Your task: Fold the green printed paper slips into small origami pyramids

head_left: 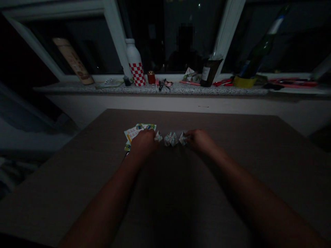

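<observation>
A row of small folded paper pieces (171,139) with pale printed sides and pointed tops stands on the table. In dim light, my left hand (143,144) is closed at the row's left end, its fingertips against the left paper piece (158,137). At the other end my right hand (200,139) pinches the right paper piece (182,138) from its outer side. Between them, the middle paper shows two peaks, and whether it is one piece or two I cannot tell. Printed leaflets (134,132) lie partly under or behind my left hand.
Beyond the brown table (219,124) runs a granite windowsill (176,90). On it stand a white bottle with red checks (136,65), a tan flask (74,62), a small red jar (151,77), a dark pouch (210,72) and a tilted green bottle (258,51).
</observation>
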{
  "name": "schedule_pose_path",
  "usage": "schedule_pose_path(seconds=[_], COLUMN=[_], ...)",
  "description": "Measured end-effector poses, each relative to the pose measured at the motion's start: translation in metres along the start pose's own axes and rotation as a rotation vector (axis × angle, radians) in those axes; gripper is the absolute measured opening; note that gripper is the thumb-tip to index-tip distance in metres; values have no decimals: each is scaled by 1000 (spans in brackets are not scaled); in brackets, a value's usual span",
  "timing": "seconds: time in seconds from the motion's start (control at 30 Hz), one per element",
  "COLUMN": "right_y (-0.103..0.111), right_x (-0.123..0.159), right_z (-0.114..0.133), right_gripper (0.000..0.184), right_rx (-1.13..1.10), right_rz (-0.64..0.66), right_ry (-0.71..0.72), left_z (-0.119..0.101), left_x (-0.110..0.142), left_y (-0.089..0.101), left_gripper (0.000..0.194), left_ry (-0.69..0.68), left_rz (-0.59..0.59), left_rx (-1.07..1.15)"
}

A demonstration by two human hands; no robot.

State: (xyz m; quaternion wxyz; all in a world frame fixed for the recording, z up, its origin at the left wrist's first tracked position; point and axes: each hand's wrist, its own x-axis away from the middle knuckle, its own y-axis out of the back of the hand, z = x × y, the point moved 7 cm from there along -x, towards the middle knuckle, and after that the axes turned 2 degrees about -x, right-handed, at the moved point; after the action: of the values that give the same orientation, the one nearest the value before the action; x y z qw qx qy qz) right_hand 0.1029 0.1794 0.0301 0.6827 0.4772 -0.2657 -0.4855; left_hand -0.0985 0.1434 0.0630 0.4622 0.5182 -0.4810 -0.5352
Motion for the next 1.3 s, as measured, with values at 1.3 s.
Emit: schedule_pose_path(seconds=[1.3], right_y=[-22], right_x=[92], right_z=[-2], right_gripper=[32], right_rx=[-1531], right_rz=[19], right_ry=[-60], left_z=[-95], left_x=[50], left_y=[-2], left_gripper=[23], left_ry=[-105], left_rz=[41], left_rx=[1422])
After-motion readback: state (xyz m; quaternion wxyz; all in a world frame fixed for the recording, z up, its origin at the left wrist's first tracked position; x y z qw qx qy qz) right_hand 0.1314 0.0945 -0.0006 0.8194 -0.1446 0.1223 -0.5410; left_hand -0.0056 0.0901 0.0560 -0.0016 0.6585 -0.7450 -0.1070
